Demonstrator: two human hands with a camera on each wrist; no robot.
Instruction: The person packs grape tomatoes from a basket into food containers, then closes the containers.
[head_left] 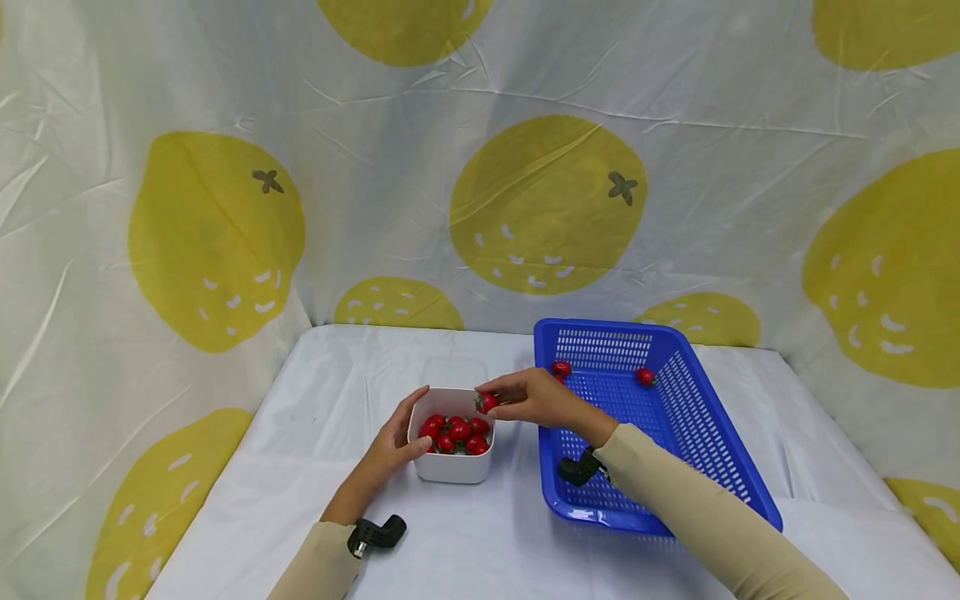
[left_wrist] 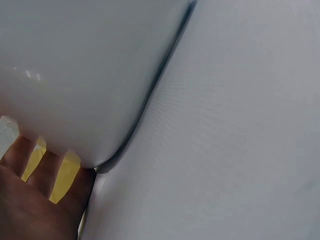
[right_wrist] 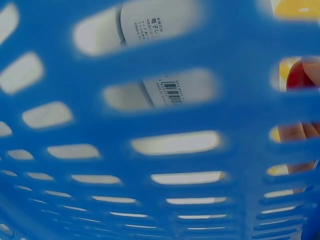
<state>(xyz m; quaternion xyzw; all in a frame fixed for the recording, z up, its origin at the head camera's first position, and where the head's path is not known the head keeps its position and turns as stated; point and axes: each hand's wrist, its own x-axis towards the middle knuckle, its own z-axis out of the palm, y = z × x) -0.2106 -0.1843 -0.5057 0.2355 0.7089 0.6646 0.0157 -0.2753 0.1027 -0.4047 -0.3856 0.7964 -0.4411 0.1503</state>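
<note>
Strawberry [head_left: 490, 403] pinched above the right rim of a white box [head_left: 453, 468].
The right hand [head_left: 534, 394] has a narrow grip, thumb and fingers on the red body; the left hand [head_left: 392, 437] has a wide one, thumb over the box's rim, fingers along its outside, probably to steady it on the table [head_left: 360, 392]. The strawberry's leafy end points left, away from the palm, its long axis seemingly near level, though fingers hide part. The box, heaped with more strawberries [head_left: 458, 430], stands just left of the blue basket [head_left: 600, 325], perhaps for a short reach.
</note>
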